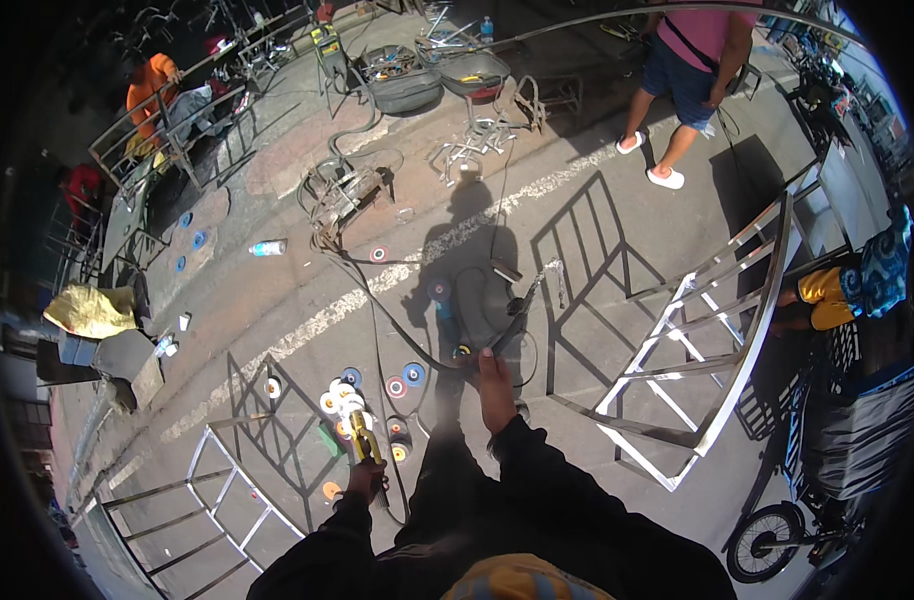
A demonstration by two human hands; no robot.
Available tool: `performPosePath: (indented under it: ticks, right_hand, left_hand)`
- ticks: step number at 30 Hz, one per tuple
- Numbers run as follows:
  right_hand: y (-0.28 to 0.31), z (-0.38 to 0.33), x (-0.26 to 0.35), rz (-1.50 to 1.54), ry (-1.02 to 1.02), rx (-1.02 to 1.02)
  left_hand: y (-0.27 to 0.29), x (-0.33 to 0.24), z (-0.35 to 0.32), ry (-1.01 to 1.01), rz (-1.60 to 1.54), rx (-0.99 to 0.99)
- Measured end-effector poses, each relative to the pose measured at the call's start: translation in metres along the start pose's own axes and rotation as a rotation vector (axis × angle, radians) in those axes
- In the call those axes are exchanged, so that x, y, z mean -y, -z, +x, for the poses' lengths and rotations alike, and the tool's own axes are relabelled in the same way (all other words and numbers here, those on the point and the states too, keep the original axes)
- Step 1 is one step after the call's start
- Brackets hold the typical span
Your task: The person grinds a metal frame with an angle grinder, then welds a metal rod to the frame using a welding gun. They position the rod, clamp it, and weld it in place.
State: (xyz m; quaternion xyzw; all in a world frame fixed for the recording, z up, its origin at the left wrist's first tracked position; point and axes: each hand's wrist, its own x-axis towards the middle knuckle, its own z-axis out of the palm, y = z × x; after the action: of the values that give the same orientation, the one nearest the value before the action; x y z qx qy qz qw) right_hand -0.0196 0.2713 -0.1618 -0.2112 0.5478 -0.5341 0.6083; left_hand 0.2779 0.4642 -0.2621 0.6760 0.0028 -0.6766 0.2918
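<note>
My left hand (367, 480) is closed around the dark rear end of a yellow corded power tool (361, 432), which looks like an angle grinder. Its front end reaches over bright white round pieces (339, 396) on the ground. My right hand (496, 392) is closed, thumb forward, on a dark elongated object (517, 318) whose kind I cannot make out. A black cable (417, 350) runs close by that hand. Within my shadow lies a teal tool (444, 308) with a round head. Several discs, including a blue-rimmed disc (414, 374), are scattered between my hands.
A white-and-grey metal frame (677, 410) stands at right; another frame (239, 470) is at lower left. Bins of tools (402, 92), metal pieces (477, 140) and a bottle (268, 248) lie farther off. A person in white shoes (665, 178) stands far right; a motorcycle wheel (767, 542) is lower right.
</note>
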Motion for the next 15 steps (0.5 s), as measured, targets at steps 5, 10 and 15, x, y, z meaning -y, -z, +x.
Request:
performPosePath:
  ticks: [5, 10, 15]
  right_hand:
    - [-0.004, 0.020, -0.035, -0.080, -0.295, 0.153]
    - [-0.028, 0.008, -0.044, 0.254, -0.503, 0.423]
    - [-0.049, 0.001, -0.029, -0.149, -0.493, 0.365]
  left_hand:
    - [-0.036, -0.115, -0.033, -0.326, -0.043, 0.094]
    - [-0.093, -0.186, -0.037, -0.494, 0.082, 0.364]
    - [-0.126, -0.202, -0.019, -0.408, 0.524, 0.481]
